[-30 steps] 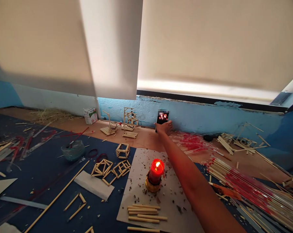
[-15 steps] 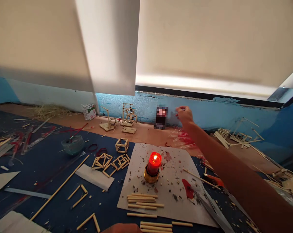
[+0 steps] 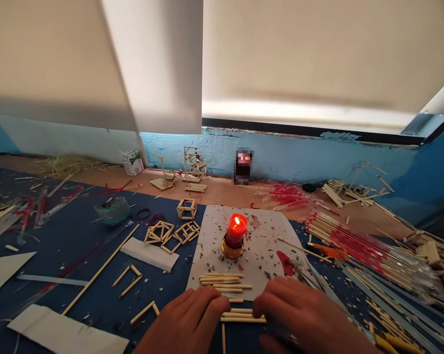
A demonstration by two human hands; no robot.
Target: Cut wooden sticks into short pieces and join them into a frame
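At the bottom middle, my left hand (image 3: 192,317) has its fingers curled and pressed together at the left ends of a few short wooden sticks (image 3: 243,319). My right hand (image 3: 299,312) grips the right ends of the same sticks, its fingertips bent down over them. One stick (image 3: 223,339) runs toward me below this group. Just beyond my hands, several more short sticks (image 3: 222,279) lie in a loose row on a sheet of paper (image 3: 203,246). A lit red candle (image 3: 236,230) stands on that sheet in a gold holder (image 3: 232,249).
Small stick frames (image 3: 187,209) and a long stick (image 3: 100,270) lie to the left, near a glass bowl (image 3: 112,211). Bundled red-tipped sticks in plastic (image 3: 354,241) and an orange-handled tool (image 3: 328,251) are at right. Stick models (image 3: 194,169) line the blue wall.
My right hand has come back from reaching toward the wall and is now down at the sticks. My left hand has risen further into view beside it.
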